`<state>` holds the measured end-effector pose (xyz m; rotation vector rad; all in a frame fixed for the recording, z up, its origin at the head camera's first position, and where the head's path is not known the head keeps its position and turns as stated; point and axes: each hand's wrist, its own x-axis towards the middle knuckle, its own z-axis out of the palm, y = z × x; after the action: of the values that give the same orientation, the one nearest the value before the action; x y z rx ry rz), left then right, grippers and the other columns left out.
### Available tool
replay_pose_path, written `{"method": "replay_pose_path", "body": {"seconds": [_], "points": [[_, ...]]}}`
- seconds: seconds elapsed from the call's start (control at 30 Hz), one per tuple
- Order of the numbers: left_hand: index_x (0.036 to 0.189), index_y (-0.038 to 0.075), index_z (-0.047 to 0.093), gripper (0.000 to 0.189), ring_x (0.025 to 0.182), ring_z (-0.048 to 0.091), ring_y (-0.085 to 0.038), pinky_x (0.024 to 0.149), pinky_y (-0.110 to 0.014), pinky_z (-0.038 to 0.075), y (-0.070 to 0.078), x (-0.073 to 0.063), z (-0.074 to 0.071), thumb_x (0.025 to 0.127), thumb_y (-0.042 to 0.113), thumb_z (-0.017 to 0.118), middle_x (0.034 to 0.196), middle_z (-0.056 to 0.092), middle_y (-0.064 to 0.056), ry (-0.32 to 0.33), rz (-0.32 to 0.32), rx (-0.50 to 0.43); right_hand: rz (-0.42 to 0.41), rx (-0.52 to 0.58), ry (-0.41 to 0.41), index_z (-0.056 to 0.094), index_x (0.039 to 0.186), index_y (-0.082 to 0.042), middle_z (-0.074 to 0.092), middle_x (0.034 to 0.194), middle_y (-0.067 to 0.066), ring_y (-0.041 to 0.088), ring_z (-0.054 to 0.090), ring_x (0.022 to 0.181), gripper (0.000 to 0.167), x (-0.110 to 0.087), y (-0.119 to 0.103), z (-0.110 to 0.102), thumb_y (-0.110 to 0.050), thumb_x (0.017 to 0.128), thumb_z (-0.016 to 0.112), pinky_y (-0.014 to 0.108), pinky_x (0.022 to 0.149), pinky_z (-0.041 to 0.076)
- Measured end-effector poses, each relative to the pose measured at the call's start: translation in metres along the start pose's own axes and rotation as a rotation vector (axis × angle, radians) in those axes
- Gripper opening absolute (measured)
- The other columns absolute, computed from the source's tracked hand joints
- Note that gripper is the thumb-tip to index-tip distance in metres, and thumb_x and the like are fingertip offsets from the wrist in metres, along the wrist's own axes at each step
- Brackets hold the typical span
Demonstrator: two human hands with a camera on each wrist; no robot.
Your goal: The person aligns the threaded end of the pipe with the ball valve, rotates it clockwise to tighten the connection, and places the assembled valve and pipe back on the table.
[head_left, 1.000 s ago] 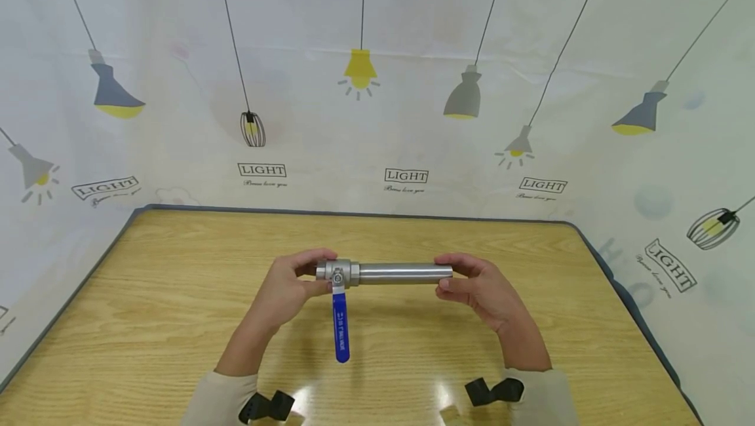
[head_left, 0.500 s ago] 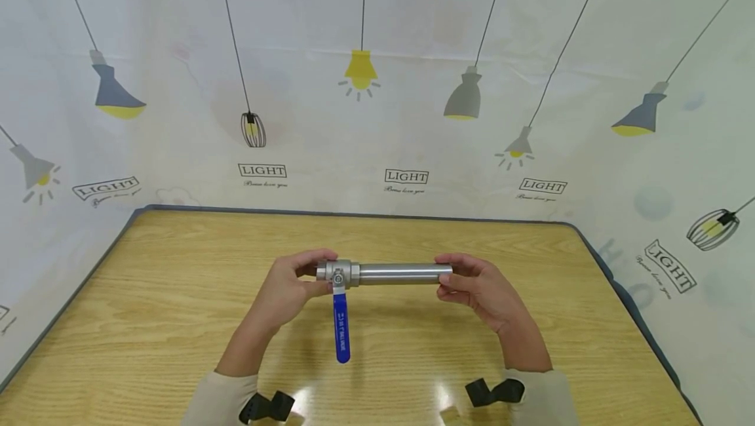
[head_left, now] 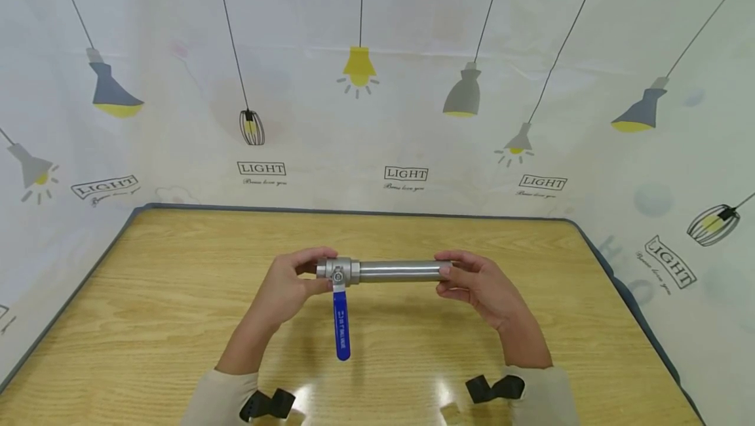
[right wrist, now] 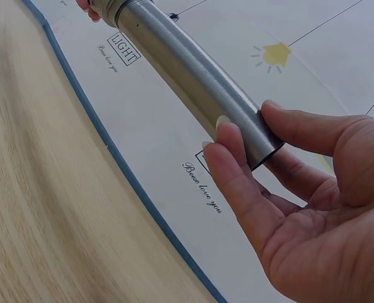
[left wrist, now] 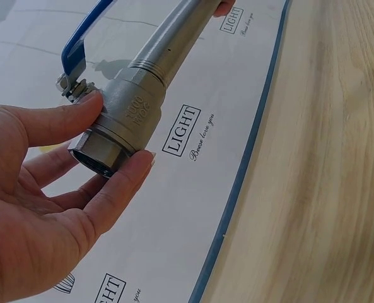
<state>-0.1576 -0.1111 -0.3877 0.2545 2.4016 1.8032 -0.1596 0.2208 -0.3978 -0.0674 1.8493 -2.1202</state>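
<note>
I pinch the steel valve by its end with my left hand, thumb on the near side, and grip the far end of the pipe with my right hand. The 2 parts are joined in 1 straight piece, held level between my 2 hands over the wooden table. Compared with 1 second ago, my right thumb sits higher across the pipe's end; my left grasp is unchanged, and the blue handle still points toward me.
</note>
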Motion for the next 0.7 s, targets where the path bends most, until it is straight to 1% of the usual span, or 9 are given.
{"method": "replay_pose_path", "body": {"seconds": [0.1, 0.2, 0.3, 0.43, 0.57, 0.7], "points": [[0.118, 0.012, 0.068, 0.039, 0.104, 0.057, -0.026, 0.083, -0.034, 0.053, 0.0, 0.0001, -0.0003, 0.083, -0.003, 0.071, 0.117, 0.063, -0.01, -0.001, 0.001, 0.0, -0.004, 0.007, -0.005, 0.056, 0.124, 0.004, 0.06, 0.105, 0.009, 0.016, 0.07, 0.08, 0.035, 0.0, -0.0004, 0.0003, -0.012, 0.094, 0.064, 0.031, 0.079, 0.057], [0.119, 0.012, 0.068, 0.039, 0.105, 0.057, -0.027, 0.083, -0.034, 0.053, -0.0001, -0.0005, -0.0009, 0.083, -0.003, 0.071, 0.118, 0.063, -0.011, 0.0, 0.004, -0.003, -0.008, 0.015, -0.013, 0.06, 0.12, -0.001, 0.06, 0.105, 0.01, 0.017, 0.07, 0.081, 0.028, -0.0006, -0.0012, 0.0005, -0.01, 0.094, 0.064, 0.031, 0.079, 0.057], [0.119, 0.012, 0.068, 0.039, 0.105, 0.057, -0.027, 0.083, -0.034, 0.053, -0.0002, -0.0011, -0.0017, 0.083, -0.003, 0.071, 0.118, 0.063, -0.011, 0.002, 0.008, -0.003, -0.01, 0.015, -0.017, 0.064, 0.117, -0.005, 0.061, 0.105, 0.01, 0.018, 0.07, 0.082, 0.025, -0.0014, -0.0021, 0.0005, -0.007, 0.091, 0.066, 0.032, 0.079, 0.057], [0.118, 0.012, 0.068, 0.038, 0.104, 0.058, -0.026, 0.083, -0.034, 0.053, 0.0002, -0.0012, -0.0023, 0.083, -0.002, 0.071, 0.117, 0.063, -0.011, 0.004, 0.016, -0.001, -0.018, 0.019, -0.03, 0.066, 0.115, -0.008, 0.06, 0.109, 0.009, 0.019, 0.069, 0.085, 0.03, -0.0023, -0.0027, 0.0001, 0.0, 0.086, 0.069, 0.033, 0.08, 0.057], [0.118, 0.012, 0.068, 0.038, 0.104, 0.058, -0.026, 0.082, -0.034, 0.053, 0.0004, -0.0007, -0.0021, 0.083, -0.003, 0.071, 0.117, 0.063, -0.011, 0.004, 0.017, 0.001, -0.034, 0.023, -0.053, 0.066, 0.116, -0.007, 0.059, 0.112, 0.008, 0.019, 0.068, 0.089, 0.036, -0.0026, -0.0016, -0.0016, 0.007, 0.084, 0.069, 0.033, 0.082, 0.056], [0.118, 0.012, 0.068, 0.038, 0.104, 0.058, -0.026, 0.082, -0.034, 0.053, 0.0, -0.0006, -0.0021, 0.083, -0.003, 0.071, 0.117, 0.063, -0.011, 0.004, 0.015, 0.001, -0.035, 0.034, -0.051, 0.067, 0.113, -0.01, 0.059, 0.114, 0.007, 0.019, 0.068, 0.089, 0.035, -0.0022, -0.0006, -0.0016, 0.008, 0.083, 0.068, 0.033, 0.082, 0.056]]}}
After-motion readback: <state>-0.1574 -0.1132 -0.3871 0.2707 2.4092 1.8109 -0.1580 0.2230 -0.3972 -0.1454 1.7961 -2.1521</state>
